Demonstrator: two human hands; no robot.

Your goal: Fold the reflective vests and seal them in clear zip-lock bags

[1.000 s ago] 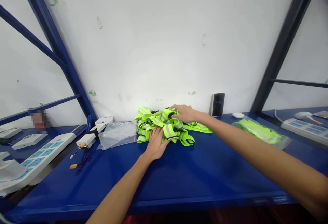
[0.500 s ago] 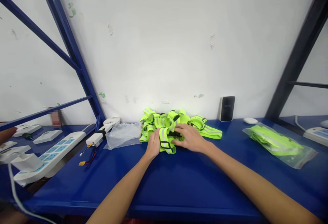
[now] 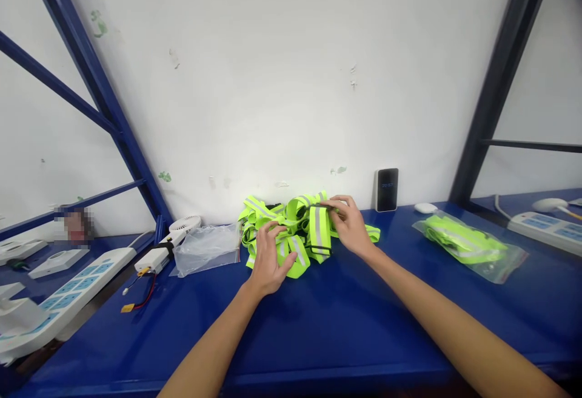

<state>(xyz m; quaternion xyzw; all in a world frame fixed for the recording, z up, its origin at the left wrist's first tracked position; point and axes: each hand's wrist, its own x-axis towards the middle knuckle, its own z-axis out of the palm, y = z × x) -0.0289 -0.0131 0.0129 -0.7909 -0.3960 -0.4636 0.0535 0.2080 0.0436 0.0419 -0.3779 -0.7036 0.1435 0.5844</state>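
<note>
A tangled heap of neon-yellow reflective straps (image 3: 321,228) with grey stripes and black fittings lies on the blue table (image 3: 309,331), near the wall. At the heap's front left, my left hand (image 3: 268,261) is open, fingers and thumb apart around loose loops, gripping none of them. My right hand (image 3: 350,227) pinches the upper edge of a strap at the heap's right side, and that strap hangs down in front. The fingertips of this hand are partly hidden behind the strap.
A clear plastic bag (image 3: 207,249) lies left of the heap, beside a small white fan (image 3: 185,223) and a white battery pack (image 3: 154,258) with wires. Power strips (image 3: 77,289) stand far left. A black-fronted device (image 3: 387,190) leans near the wall; bagged yellow straps (image 3: 464,240) lie right.
My left hand has let go of the strap with the buckle and opened. My right hand has moved up and away, lifting a strap edge. The view has shifted slightly to the right.
</note>
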